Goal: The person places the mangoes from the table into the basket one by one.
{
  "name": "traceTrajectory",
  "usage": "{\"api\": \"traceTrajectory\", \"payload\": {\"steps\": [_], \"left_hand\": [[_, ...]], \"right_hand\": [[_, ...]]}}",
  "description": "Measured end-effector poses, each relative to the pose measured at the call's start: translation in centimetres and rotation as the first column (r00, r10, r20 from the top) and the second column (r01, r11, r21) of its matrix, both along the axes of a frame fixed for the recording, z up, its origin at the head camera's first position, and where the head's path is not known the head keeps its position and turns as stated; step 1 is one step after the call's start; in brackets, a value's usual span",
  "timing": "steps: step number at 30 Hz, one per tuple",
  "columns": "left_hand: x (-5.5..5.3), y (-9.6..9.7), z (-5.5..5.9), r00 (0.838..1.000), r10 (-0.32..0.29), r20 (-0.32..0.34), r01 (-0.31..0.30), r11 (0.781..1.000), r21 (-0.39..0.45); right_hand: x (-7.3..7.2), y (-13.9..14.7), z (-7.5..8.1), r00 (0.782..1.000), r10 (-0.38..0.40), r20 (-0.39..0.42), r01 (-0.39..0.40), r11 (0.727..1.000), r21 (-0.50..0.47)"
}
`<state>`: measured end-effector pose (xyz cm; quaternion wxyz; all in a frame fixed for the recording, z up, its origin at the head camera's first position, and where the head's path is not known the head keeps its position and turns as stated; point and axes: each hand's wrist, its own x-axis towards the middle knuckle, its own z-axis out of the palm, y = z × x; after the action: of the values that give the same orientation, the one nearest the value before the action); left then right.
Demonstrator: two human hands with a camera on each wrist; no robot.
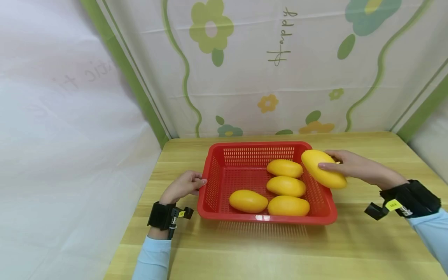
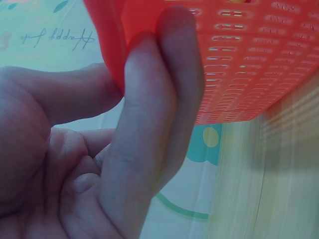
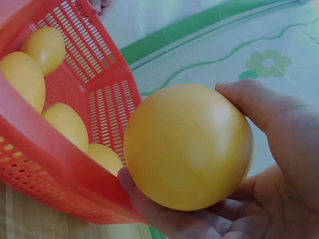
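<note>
A red plastic basket (image 1: 262, 218) with slotted walls stands on the table. My left hand (image 1: 183, 186) pinches its left rim, thumb on one side and fingers on the other, as the left wrist view shows. At the basket's right rim my right hand (image 1: 353, 165) grips a yellow mango (image 1: 322, 171), thumb and fingers around it. Several other mangoes lie inside: one mango (image 1: 248, 201) at the front middle, and three in a column at the right, including the nearest mango (image 1: 288, 206). The basket's left part shows bare floor.
The wooden table (image 1: 245, 252) reaches forward to a white cloth wall (image 1: 245, 77) printed with flowers. Another white cloth wall (image 1: 63, 155) rises along the left. Each wrist wears a black strap (image 1: 414, 198) with a small camera.
</note>
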<state>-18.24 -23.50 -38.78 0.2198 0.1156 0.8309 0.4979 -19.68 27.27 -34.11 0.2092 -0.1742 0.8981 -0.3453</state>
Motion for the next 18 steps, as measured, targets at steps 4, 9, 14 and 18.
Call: {"api": "traceTrajectory", "payload": {"steps": [4, 9, 14, 18], "left_hand": [[0.1, 0.0, 0.0, 1.0, 0.005, 0.009, -0.005, 1.0, 0.0], [0.1, 0.1, 0.0, 1.0, 0.012, 0.008, -0.012, 1.0, -0.004], [0.1, 0.1, 0.1, 1.0, 0.024, 0.017, -0.024, 1.0, -0.008], [0.0, 0.1, 0.1, 1.0, 0.022, 0.011, -0.022, 1.0, -0.007]], "right_hand": [[-0.1, -0.6, 0.2, 0.999, 0.007, 0.033, -0.006, 1.0, -0.027], [-0.3, -1.4, 0.0, 0.999, 0.008, 0.031, -0.007, 1.0, -0.023], [-0.7, -2.3, -0.1, 1.0, 0.027, -0.001, -0.027, 1.0, -0.014], [-1.0, -3.0, 0.0, 0.999, 0.035, -0.017, -0.035, 0.999, -0.004]]}}
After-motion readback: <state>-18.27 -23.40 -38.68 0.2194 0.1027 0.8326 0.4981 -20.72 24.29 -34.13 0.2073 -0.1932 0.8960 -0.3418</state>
